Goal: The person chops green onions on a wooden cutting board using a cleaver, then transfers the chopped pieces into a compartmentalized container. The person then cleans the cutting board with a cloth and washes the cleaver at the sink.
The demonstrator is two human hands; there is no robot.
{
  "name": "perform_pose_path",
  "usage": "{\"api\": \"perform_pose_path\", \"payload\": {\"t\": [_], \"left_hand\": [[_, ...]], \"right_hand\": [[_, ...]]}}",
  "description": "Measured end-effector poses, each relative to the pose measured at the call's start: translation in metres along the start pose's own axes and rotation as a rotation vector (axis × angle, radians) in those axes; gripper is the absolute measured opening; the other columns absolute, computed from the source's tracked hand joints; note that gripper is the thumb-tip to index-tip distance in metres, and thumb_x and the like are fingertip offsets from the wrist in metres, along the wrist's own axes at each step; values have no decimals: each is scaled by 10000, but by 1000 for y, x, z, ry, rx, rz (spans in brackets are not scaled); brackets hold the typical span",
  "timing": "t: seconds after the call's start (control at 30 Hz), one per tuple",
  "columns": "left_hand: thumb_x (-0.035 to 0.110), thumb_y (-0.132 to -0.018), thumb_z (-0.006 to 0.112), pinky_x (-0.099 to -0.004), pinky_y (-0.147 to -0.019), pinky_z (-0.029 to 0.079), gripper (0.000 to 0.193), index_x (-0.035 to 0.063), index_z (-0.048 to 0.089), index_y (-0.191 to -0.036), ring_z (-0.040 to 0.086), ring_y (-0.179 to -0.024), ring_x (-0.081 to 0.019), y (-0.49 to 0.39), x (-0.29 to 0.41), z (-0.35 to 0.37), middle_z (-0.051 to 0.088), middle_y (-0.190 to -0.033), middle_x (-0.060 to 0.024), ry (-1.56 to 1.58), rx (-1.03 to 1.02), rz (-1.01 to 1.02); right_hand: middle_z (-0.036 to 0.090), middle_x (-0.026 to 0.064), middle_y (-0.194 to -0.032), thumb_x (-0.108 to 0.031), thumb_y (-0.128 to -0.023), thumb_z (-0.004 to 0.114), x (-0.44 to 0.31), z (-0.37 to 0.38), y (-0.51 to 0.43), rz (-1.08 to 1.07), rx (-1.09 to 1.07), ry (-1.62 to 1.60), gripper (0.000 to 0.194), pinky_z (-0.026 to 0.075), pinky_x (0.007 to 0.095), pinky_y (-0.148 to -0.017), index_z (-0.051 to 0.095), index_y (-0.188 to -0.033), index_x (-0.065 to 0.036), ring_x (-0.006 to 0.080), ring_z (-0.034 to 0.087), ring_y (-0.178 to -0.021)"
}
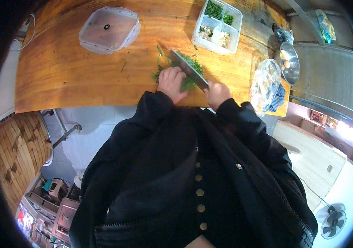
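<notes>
My right hand is closed around the handle of a broad-bladed kitchen knife, near the front edge of the wooden table. The blade slants up and left across leafy greens; chopped bits lie on its right side. Just left of the blade, my left hand presses down on the greens with bent fingers, hiding part of them. Loose stems lie beyond that hand. Farther back stands a clear four-part plastic container with chopped greens and pale chopped food in its compartments.
A clear plastic lid lies at the back left of the wooden table. To the right are a clear plastic bag, a blue striped cloth and a metal bowl holding eggs. A round wooden stool or table stands at lower left.
</notes>
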State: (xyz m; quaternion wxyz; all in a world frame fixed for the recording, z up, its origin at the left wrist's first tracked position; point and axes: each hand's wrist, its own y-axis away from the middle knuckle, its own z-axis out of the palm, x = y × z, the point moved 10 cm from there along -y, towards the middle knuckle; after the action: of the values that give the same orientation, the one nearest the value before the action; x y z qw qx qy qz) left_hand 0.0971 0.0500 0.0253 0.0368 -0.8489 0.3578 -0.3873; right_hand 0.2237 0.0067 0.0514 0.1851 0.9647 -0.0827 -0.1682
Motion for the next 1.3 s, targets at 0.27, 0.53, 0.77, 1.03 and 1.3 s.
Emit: {"api": "perform_pose_path", "payload": {"t": [0.27,0.53,0.77,1.03,1.3], "left_hand": [[348,-590,828,-525,-1048,274,593,112,545,-1054,435,-1141,-334,-2,10,-7,471,-1142,-96,-75,-21,-15],[134,-681,777,-410,-845,451,303,95,589,-915,546,-981,-326,-12,19,-32,558,-1012,-104,173,157,43],[-98,-814,502,-322,-749,493,185,25,556,-941,613,-830,-269,-23,-5,-26,577,-937,-131,410,62,-36],[-201,-770,341,-290,-804,500,337,12,519,-959,658,-902,-194,-23,-20,-1,598,-994,-110,749,-101,-196],[-195,-734,397,-311,-836,522,337,27,548,-938,611,-1028,-254,-32,3,-19,572,-1121,-137,612,-176,-1]], "right_hand": [[643,234,-792,-174,-819,618,-14,11,-49,-140,230,-68,204,514,482,-709,604,-964,-32,413,630,-763],[667,201,-795,-165,-812,663,13,-26,-15,-69,309,-212,206,532,415,-673,636,-968,-35,361,656,-742],[686,177,-818,-194,-807,665,48,-28,14,46,274,-218,250,535,412,-702,639,-1001,-37,355,662,-755],[638,223,-737,-235,-796,662,60,-17,23,45,291,-214,265,518,456,-681,624,-962,-33,398,634,-719],[638,235,-758,-220,-797,662,57,-19,26,36,291,-229,254,516,464,-697,623,-963,-32,401,636,-744]]}}
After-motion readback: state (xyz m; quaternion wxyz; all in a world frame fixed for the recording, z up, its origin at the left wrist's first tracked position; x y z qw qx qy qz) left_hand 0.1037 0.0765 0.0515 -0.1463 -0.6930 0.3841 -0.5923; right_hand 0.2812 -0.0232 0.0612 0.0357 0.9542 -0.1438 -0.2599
